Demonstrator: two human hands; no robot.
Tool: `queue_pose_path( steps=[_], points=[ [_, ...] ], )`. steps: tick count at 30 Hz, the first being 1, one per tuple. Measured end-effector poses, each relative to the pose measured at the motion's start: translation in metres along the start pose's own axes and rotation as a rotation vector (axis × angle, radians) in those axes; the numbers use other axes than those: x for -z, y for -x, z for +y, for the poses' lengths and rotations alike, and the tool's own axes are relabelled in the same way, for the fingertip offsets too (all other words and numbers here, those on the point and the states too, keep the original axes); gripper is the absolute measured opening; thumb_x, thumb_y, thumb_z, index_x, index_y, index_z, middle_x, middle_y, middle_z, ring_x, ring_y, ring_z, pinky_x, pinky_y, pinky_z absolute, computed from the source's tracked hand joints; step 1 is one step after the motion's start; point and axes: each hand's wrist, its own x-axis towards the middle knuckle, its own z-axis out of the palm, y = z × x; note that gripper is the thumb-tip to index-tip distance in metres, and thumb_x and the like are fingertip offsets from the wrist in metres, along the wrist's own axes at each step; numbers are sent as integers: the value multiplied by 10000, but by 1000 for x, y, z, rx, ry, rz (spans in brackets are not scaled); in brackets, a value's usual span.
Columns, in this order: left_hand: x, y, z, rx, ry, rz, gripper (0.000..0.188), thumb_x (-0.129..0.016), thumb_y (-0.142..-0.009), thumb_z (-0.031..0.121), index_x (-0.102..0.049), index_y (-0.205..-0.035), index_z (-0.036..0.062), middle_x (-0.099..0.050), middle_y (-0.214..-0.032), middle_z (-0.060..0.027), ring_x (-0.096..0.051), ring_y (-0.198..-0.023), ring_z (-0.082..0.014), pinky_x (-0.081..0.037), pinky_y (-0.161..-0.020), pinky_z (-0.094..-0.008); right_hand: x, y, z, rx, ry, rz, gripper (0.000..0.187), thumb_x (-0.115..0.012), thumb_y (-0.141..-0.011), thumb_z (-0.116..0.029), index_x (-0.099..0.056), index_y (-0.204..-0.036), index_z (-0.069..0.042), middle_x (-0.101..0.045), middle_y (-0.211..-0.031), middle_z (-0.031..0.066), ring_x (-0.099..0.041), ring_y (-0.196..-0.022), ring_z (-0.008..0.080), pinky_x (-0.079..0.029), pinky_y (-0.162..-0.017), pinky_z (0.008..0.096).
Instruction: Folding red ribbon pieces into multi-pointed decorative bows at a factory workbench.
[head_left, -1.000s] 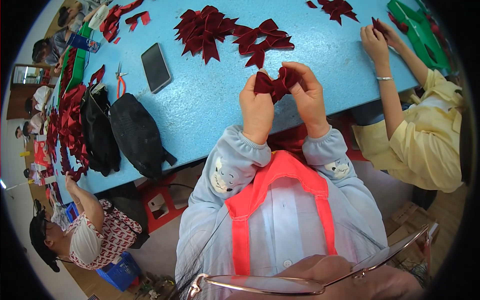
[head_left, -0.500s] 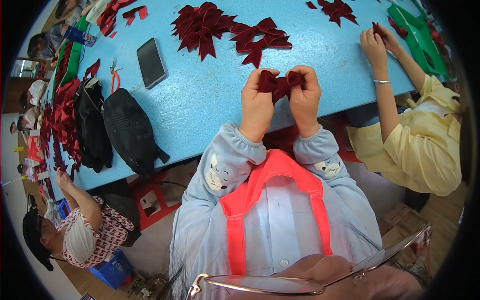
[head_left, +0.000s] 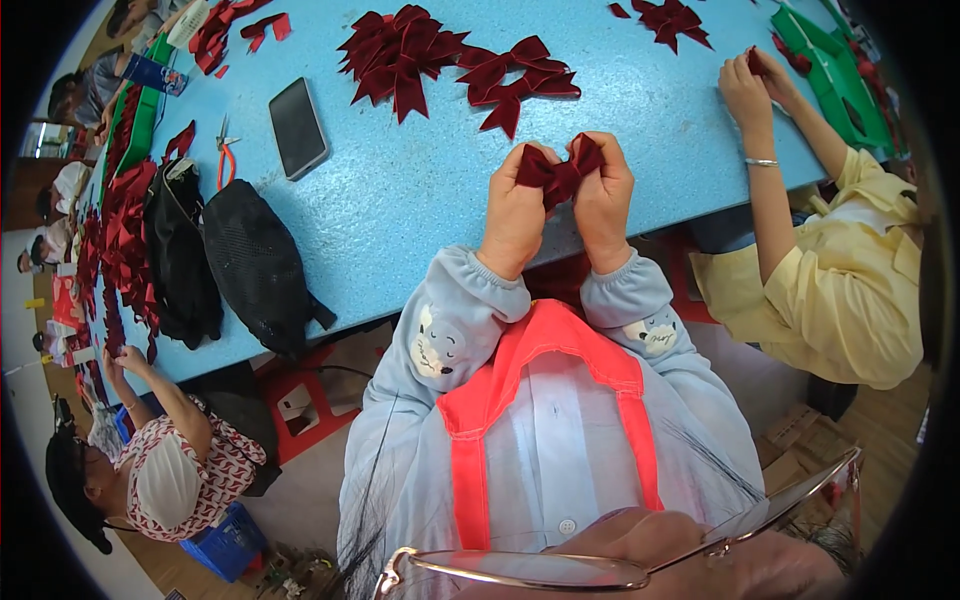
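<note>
A dark red ribbon bow (head_left: 558,172) is pinched between both of my hands just above the near edge of the blue table (head_left: 420,200). My left hand (head_left: 517,212) grips its left loop and my right hand (head_left: 604,196) grips its right loop, thumbs meeting at the middle. A pile of finished dark red bows (head_left: 400,55) lies farther out on the table, with two more bows (head_left: 515,78) beside it.
A black phone (head_left: 298,127) and red-handled pliers (head_left: 225,160) lie left of the pile. Two black bags (head_left: 255,265) sit at the table's left end beside red ribbon heaps (head_left: 125,240). A person in yellow (head_left: 830,280) works on my right, another person (head_left: 150,470) at lower left.
My hands and the bow sit slightly lower and more central in view; the fingers have shifted on the bow's loops. The person on the right keeps both hands raised over the table.
</note>
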Motion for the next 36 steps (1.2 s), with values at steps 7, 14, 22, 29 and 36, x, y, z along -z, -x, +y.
queue_pose_path(
  steps=[7, 14, 22, 29, 36],
  points=[
    [-15, 4, 1, 64, 3, 80, 101, -463, -886, 105, -550, -836, 98, -547, -719, 27, -442, -560, -37, -294, -435, -194, 3, 0, 0, -68, 60, 33, 158, -430, -909, -50, -516, -783, -7, -477, -652, -8, -408, -638, 57, -366, -561, 222],
    [-10, 2, 3, 138, 114, 94, 116, -446, -883, 90, -543, -821, 103, -544, -706, 29, -434, -541, -35, -278, -417, -192, 3, 2, 3, -79, 70, 67, 171, -427, -908, -50, -522, -773, -5, -488, -643, -1, -411, -636, 59, -372, -559, 230],
    [-4, 1, 1, 70, 25, 87, 95, -453, -882, 94, -548, -880, 86, -559, -741, 7, -449, -549, -44, -298, -421, -200, -2, 1, 0, -32, 79, 116, 139, -421, -904, -45, -555, -906, -8, -549, -790, -14, -450, -679, 40, -390, -580, 190],
    [1, 8, 10, 27, -87, 75, 136, -501, -875, 103, -543, -981, 29, -589, -796, -28, -526, -622, -90, -413, -541, -217, 1, 3, -3, 1, 170, 110, 148, -421, -923, -65, -557, -923, -6, -565, -846, 2, -467, -715, 50, -400, -620, 189],
    [12, 32, 22, 13, -162, -12, 218, -586, -855, 79, -511, -1033, -23, -620, -909, -82, -604, -799, -151, -494, -715, -284, -1, 4, -5, 25, 142, 120, 160, -418, -945, -91, -551, -909, -9, -556, -835, 0, -469, -721, 52, -401, -629, 191]
  ],
)
